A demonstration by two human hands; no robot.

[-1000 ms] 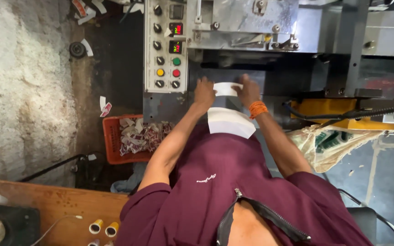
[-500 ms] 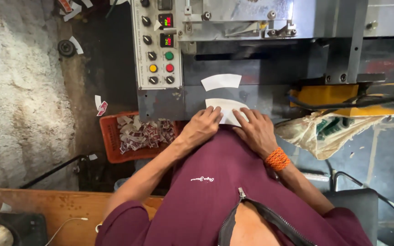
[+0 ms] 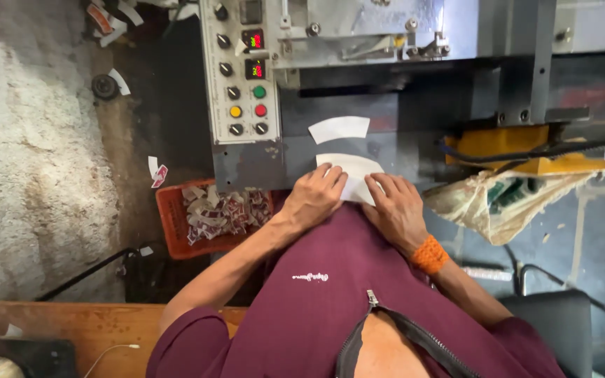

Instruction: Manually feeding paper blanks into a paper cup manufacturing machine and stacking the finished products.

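A curved white paper blank (image 3: 353,171) lies on my lap against the grey machine front. My left hand (image 3: 314,198) rests on its left edge with fingers spread. My right hand (image 3: 393,208), with an orange band at the wrist, presses its right edge. A second curved white blank (image 3: 339,129) sits higher up on the dark machine face, apart from both hands. I cannot tell whether either hand grips the lower blank or just lies flat on it.
A control panel (image 3: 241,70) with knobs, coloured buttons and red displays stands left of the blanks. An orange crate (image 3: 176,222) of paper scraps sits on the floor at left. A crumpled sack (image 3: 505,199) hangs at right. A wooden bench (image 3: 64,325) lies near me.
My hands came down from the upper blank on the machine face to the lower blank on my lap. The view has tilted slightly lower.
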